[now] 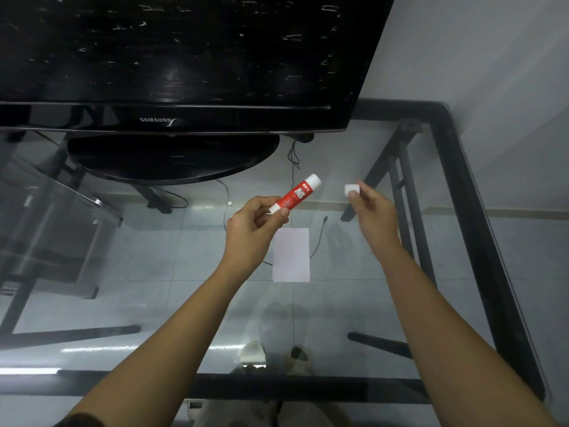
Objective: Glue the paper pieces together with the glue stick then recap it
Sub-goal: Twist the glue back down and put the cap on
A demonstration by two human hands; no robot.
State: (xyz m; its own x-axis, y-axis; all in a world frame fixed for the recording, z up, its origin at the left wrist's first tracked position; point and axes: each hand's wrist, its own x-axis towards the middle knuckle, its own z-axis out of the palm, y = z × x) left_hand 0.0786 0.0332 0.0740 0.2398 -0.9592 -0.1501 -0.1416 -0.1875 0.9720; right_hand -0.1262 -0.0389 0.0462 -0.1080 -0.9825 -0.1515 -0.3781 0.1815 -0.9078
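My left hand grips the lower end of a red glue stick with white ends, tilted up and to the right above the glass table. To its right, apart from the stick, my right hand pinches a small white cap between fingertips. A white rectangular paper piece lies flat on the glass just below and between my hands. Only one paper outline shows; I cannot tell whether a second piece lies under it.
A large black TV on an oval stand fills the back of the glass table. The table's black frame runs along the right and near edges. Cables and slippered feet show through the glass.
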